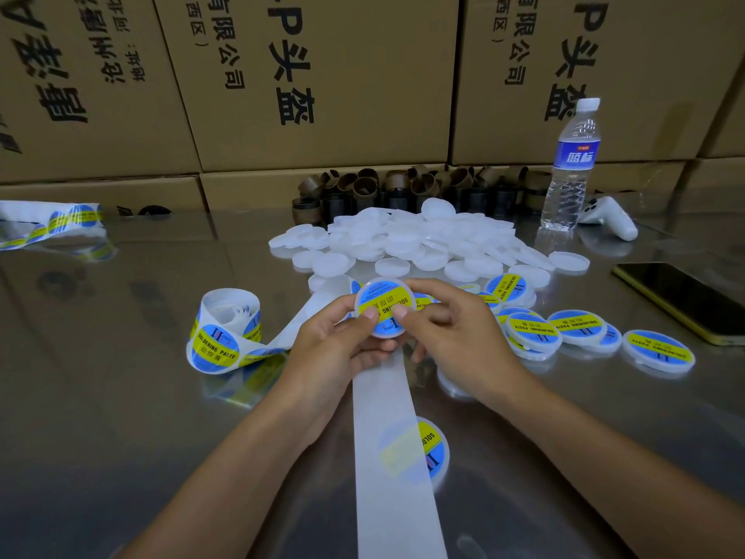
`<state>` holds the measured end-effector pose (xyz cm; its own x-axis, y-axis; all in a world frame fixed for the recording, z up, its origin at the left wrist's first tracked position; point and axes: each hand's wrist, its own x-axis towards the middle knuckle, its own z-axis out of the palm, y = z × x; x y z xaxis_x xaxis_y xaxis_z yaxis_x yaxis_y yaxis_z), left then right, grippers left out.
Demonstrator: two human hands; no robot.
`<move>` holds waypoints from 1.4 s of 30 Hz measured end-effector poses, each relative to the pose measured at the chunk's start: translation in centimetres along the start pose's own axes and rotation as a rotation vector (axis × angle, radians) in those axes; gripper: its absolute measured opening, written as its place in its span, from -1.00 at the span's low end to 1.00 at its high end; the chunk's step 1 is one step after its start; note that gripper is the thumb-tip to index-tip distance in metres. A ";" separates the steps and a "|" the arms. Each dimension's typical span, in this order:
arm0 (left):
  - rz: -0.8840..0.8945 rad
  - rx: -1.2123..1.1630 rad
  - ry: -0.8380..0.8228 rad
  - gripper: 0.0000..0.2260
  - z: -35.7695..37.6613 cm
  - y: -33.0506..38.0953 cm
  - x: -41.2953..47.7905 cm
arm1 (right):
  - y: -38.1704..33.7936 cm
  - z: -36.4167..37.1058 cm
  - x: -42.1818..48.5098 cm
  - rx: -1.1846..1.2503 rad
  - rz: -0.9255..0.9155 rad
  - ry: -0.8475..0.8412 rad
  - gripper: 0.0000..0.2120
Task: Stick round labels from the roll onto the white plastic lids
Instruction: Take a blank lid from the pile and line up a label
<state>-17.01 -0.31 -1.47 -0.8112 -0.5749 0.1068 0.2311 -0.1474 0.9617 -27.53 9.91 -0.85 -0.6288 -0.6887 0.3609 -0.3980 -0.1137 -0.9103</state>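
Left hand point(334, 340): grips the lid point(383, 279), thumb on its label point(385, 303).
Right hand point(451, 328): pinches the lid's other side, thumb pressing too.
Lid: between both hands, raised off the table.
Roll point(225, 328): left of the left hand.
Plain lids point(411, 240): piled beyond both hands.
Advice: probably rub thumbs from centre outward, seating edges without bubbles.

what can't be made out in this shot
Head view:
- Underside of the held lid: hidden by left hand and right hand.
- Near labelled lid: partly under the backing strip.
- Label strip at left and phone: cut off by frame edges.
- Labels' fine print: too small.
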 end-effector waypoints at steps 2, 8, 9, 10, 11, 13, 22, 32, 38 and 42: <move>0.001 0.002 0.008 -0.84 -0.1 0.0 0.0 | 0.0 -0.1 -0.1 -0.029 -0.044 -0.045 -0.74; 0.004 -0.009 0.025 -0.82 -0.2 -0.1 0.0 | 0.1 -0.1 -0.1 -0.056 -0.071 -0.051 -0.62; 0.004 -0.010 0.028 -0.82 -0.2 -0.1 0.0 | 0.2 0.0 -0.1 -0.053 -0.063 -0.054 -0.63; 0.006 -0.012 0.031 -0.82 -0.2 -0.1 0.1 | 0.2 0.0 -0.1 -0.042 -0.052 -0.058 -0.63; 0.011 -0.016 0.034 -0.81 -0.3 -0.2 0.1 | 0.1 0.0 -0.1 -0.026 -0.040 -0.063 -0.65; 0.019 -0.027 0.040 -0.80 -0.3 -0.1 0.2 | 0.1 0.0 0.0 0.012 -0.019 -0.065 -0.68; 0.064 -0.047 0.181 -0.86 -0.6 0.0 0.5 | 1.6 -3.1 1.7 -0.333 0.010 0.159 -0.58; 0.050 -0.070 0.105 -0.85 -0.3 -0.2 0.4 | 1.9 -3.8 1.6 -0.736 0.089 0.085 -0.67; 0.032 -0.101 0.059 -0.84 -0.1 0.0 0.4 | 2.1 -4.4 1.6 -0.736 0.073 0.197 -0.53; 0.026 -0.090 0.072 -0.83 -0.2 0.1 0.3 | 2.4 -6.9 2.5 -0.701 0.016 0.435 -0.78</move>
<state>-17.12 -0.70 -1.38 -0.7647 -0.6349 0.1099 0.3010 -0.2012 0.9321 -34.70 12.88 -0.72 -0.7829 -0.3312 0.5267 -0.6211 0.4664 -0.6299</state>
